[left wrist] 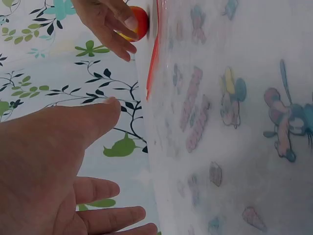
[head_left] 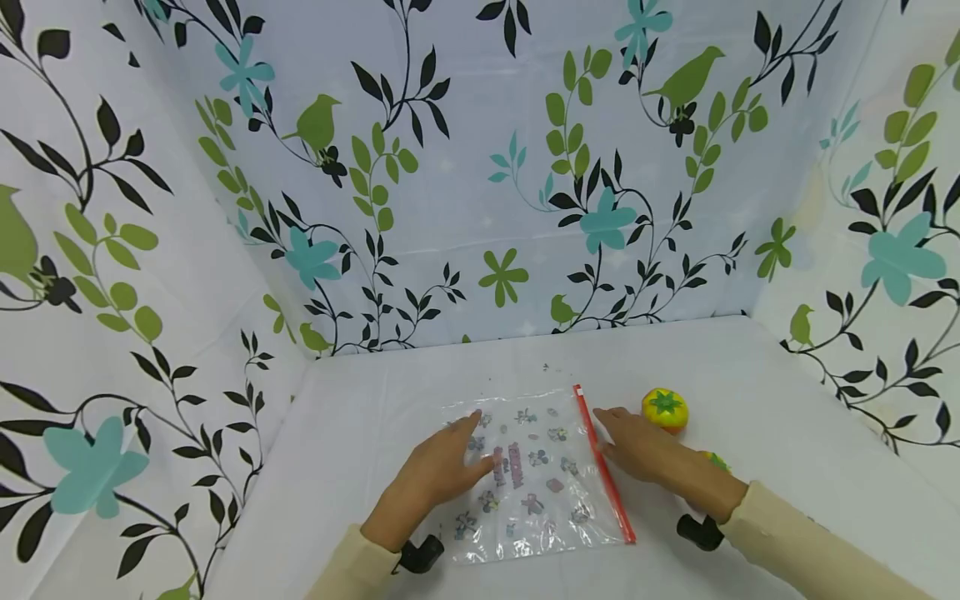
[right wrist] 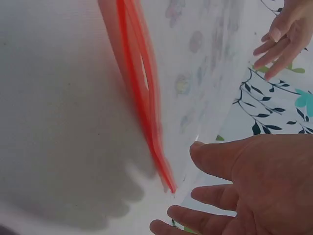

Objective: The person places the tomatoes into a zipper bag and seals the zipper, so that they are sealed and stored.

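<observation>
A clear plastic bag (head_left: 532,521) printed with small cartoon figures lies flat on the white table, its red zip edge (head_left: 606,471) towards the right. My left hand (head_left: 438,471) is over the bag's left part, fingers spread, holding nothing; the left wrist view shows the same hand (left wrist: 73,161) with thumb and fingers apart. Beside the upper end of the red edge is my right hand (head_left: 641,446), fingers extended and empty. In the right wrist view the red strip (right wrist: 146,107) shows a narrow gap between its two sides, near my right hand (right wrist: 244,181).
A yellow and red round toy with a green star-shaped top (head_left: 664,408) sits just beyond my right hand. Another, similar one (head_left: 715,459) is partly hidden by my right forearm. Patterned cloth (head_left: 450,208) stands behind the table and at both sides.
</observation>
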The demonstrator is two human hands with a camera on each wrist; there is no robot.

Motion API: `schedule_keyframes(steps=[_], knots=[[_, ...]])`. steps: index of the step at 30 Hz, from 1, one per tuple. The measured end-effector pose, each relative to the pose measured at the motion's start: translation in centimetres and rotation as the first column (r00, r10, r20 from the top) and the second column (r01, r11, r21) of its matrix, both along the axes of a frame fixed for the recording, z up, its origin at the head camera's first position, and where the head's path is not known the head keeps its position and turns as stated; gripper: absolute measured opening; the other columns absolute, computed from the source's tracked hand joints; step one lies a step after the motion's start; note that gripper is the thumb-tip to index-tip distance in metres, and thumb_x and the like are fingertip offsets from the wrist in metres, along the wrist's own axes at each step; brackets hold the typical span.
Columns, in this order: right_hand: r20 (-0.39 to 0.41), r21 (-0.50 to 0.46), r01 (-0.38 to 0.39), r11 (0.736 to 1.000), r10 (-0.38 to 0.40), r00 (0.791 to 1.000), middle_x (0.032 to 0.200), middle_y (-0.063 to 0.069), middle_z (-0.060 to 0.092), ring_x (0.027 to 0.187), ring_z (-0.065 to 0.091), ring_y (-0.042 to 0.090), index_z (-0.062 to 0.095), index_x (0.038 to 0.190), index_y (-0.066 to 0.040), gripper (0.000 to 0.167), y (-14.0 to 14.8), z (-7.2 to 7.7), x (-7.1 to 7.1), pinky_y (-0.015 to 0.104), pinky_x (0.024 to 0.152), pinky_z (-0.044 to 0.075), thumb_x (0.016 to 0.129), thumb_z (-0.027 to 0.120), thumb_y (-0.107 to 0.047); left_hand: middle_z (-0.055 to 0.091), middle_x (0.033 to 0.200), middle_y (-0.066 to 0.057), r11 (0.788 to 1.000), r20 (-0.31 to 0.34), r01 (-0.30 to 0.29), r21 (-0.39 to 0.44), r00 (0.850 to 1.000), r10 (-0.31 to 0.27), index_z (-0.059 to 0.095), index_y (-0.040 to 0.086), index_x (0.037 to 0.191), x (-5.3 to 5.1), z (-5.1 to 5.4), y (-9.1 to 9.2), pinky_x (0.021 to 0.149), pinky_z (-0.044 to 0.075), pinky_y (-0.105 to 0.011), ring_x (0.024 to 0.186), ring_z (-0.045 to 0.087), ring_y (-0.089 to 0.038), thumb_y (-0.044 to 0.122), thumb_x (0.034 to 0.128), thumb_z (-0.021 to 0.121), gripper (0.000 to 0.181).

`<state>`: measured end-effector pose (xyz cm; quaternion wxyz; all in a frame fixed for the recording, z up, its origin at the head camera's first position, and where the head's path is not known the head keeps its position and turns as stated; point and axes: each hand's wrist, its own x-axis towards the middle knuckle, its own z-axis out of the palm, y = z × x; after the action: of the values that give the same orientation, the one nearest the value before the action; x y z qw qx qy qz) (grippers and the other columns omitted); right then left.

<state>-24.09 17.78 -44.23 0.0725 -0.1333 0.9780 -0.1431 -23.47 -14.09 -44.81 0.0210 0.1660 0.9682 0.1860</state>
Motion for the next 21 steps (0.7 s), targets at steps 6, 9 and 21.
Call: schedule_keyframes(steps=[6, 9, 21], knots=[[0.036, -0.014, 0.014, 1.0, -0.013, 0.999, 0.149, 0.023, 0.058, 0.137, 0.055, 0.045, 0.054, 0.151, -0.003, 0.058, 0.4, -0.3, 0.2, 0.06, 0.106, 0.05, 0.098, 0.074, -0.015, 0.051, 0.16, -0.016, 0.999, -0.003, 0.045, -0.014, 0.999, -0.045, 0.047, 0.009, 0.158, 0.2, 0.0, 1.7, 0.116, 0.043, -0.057, 0.146, 0.05, -0.038, 0.048, 0.0985, 0.071, 0.076], [0.062, -0.013, 0.022, 1.0, -0.021, 0.998, 0.148, 0.022, 0.059, 0.139, 0.054, 0.044, 0.056, 0.149, -0.004, 0.057, 0.4, -0.4, 0.3, 0.06, 0.108, 0.048, 0.096, 0.075, -0.013, 0.05, 0.161, -0.013, 0.997, 0.014, 0.066, -0.036, 0.998, -0.065, 0.048, 0.011, 0.158, 0.2, -0.1, 2.7, 0.116, 0.044, -0.056, 0.147, 0.05, -0.035, 0.049, 0.0994, 0.069, 0.073], [0.125, 0.001, 0.018, 1.0, -0.018, 0.992, 0.148, 0.019, 0.06, 0.141, 0.053, 0.043, 0.062, 0.144, -0.008, 0.057, 0.6, -1.1, -0.1, 0.061, 0.109, 0.048, 0.09, 0.08, -0.01, 0.052, 0.161, -0.007, 0.985, 0.096, 0.134, -0.106, 0.988, -0.124, 0.052, 0.016, 0.156, -0.2, -1.0, 7.0, 0.114, 0.047, -0.051, 0.146, 0.052, -0.029, 0.049, 0.0993, 0.07, 0.067]])
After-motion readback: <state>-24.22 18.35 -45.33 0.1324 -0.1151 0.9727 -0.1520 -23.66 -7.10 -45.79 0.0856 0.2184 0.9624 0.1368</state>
